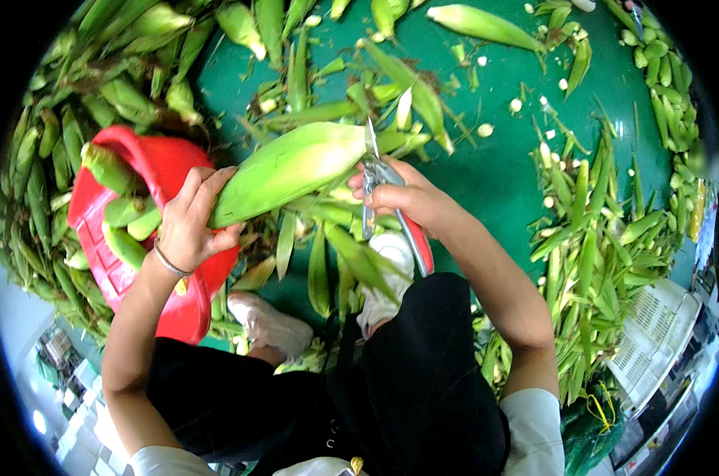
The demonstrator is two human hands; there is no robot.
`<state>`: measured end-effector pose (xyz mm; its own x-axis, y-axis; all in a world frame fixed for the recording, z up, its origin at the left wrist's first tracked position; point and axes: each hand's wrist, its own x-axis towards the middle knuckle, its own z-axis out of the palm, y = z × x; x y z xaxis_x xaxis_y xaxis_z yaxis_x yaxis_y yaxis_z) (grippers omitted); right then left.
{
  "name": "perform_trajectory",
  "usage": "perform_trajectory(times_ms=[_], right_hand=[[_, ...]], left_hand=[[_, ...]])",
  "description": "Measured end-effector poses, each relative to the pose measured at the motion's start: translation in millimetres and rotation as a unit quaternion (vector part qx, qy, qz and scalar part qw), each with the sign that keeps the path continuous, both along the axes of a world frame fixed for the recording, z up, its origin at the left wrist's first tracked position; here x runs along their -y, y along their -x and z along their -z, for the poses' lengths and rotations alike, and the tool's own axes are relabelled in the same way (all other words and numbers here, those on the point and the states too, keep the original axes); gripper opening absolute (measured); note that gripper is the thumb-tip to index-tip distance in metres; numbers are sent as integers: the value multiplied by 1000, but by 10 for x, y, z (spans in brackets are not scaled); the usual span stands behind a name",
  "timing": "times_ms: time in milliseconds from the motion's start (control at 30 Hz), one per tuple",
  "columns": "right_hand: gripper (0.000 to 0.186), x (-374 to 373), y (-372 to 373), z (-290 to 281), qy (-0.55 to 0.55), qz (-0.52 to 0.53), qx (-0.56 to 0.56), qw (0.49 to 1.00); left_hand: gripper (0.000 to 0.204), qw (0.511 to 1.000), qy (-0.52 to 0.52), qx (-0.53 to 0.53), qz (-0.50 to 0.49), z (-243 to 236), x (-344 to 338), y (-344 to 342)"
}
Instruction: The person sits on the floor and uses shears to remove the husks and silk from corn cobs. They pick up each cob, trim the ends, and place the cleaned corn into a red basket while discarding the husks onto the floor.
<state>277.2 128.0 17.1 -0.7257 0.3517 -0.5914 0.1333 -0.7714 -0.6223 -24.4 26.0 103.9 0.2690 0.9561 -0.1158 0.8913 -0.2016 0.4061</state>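
Note:
My left hand (194,216) is closed around the narrow end of an ear of corn (292,170) in its green husk, held up over the floor. The ear's pale thick end points right, close to the blades of a pair of pruning shears (373,163). Those shears have red-and-grey handles, and my right hand (411,198) grips them. Their blades look parted beside the corn's end. Under my left wrist stands a red plastic basket (149,151) with several unshucked ears (125,238) in it.
Heaped corn ears (58,166) cover the left side. Loose husk leaves (597,230) pile up at the right, near a white crate (657,333). Husk scraps and cut stem bits (486,129) lie on the green floor (486,182). My white shoes (268,325) are below the corn.

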Motion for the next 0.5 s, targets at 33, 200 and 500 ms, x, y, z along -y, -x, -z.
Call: perform_trajectory(times_ms=[33,200,500], right_hand=[[52,147,45,18,-39,11,-6,999],[40,711,122,-212,52,48,-7,997],[37,911,270,7,-140,123,64,980]], left_hand=[[62,1000,-4,-1,-7,-58,143,-20],[61,997,48,41,-41,-306,654,154],[62,718,417,443,-338,-420,1102,254]])
